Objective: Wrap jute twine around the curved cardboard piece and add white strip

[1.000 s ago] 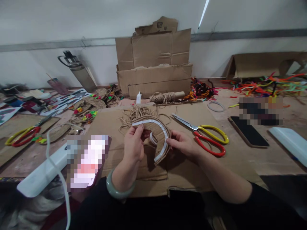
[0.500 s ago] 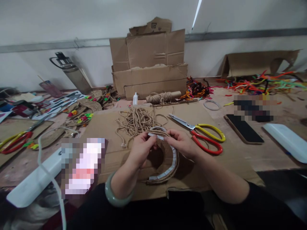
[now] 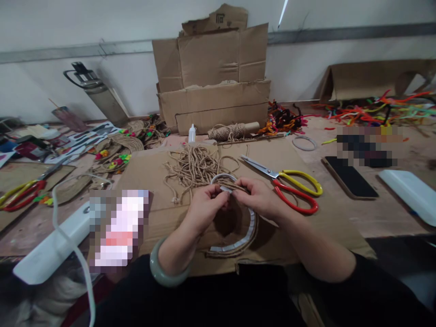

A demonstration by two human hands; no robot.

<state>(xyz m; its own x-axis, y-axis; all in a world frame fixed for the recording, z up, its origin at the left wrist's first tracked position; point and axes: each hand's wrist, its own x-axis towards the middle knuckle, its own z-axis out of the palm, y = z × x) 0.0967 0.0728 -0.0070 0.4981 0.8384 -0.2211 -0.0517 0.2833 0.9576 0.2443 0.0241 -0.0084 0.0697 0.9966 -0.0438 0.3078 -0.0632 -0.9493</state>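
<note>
A curved band [image 3: 252, 223] of twine cords, lined on its inner side with short white strips, hangs from both hands over the cardboard sheet [image 3: 155, 227]. My left hand [image 3: 204, 206] is closed, thumb and fingers pinching the band's upper stretch at a small white strip [image 3: 225, 189]. Close beside it my right hand [image 3: 260, 197] pinches the twine and strip, its fingertips partly hidden. A thin white hoop [image 3: 221, 176] shows just beyond the fingers. Behind the hands lies a pile of cut twine [image 3: 197, 165]. Scissors [image 3: 272, 174] with yellow and red handles lie open at the right.
A white glue bottle [image 3: 192, 134] and a twine roll [image 3: 228, 131] stand before a cardboard box [image 3: 211, 102]. Left are a lit phone [image 3: 121, 231], a white cable [image 3: 73, 252], more scissors [image 3: 37, 187] and a leaning water bottle [image 3: 102, 100]. Right lies a dark phone [image 3: 349, 177].
The camera view has tipped slightly, so the background sits higher. Both hands keep their pinch on the band; the small white strip between the thumbs shows less.
</note>
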